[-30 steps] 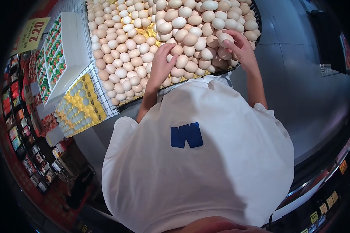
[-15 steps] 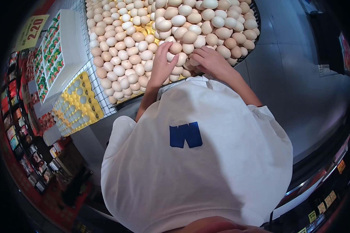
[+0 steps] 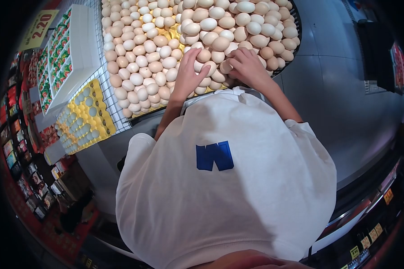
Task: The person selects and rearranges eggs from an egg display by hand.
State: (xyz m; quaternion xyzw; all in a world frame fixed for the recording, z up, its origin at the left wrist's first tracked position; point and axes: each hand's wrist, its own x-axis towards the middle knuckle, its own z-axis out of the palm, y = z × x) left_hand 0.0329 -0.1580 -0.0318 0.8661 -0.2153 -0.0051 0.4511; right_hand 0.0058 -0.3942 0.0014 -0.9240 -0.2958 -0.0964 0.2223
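Note:
A large heap of brown and cream eggs point(image 3: 220, 43) fills the right part of the display, beside rows of eggs point(image 3: 143, 71) set in yellow trays. My left hand point(image 3: 188, 76) rests at the near edge of the heap, thumb and fingers apart around a pale egg point(image 3: 198, 66) without closing on it. To its right, my right hand point(image 3: 248, 68) bends its fingers down over the near eggs. A brown egg point(image 3: 226, 67) touches its fingertips. The right thumb and whatever lies under that palm are hidden.
At left, a yellow tray point(image 3: 104, 117) holds bluish eggs, near a white box point(image 3: 80, 58) of green-and-red packs and a yellow price sign point(image 3: 39, 29). A black rim point(image 3: 297, 27) bounds the heap at right, above grey floor tiles point(image 3: 318, 94). Shelves of goods line the far left.
My right hand has shifted slightly right, and a brown egg by its fingertips shows more fully. My left hand stays almost in place. The view has tilted a little.

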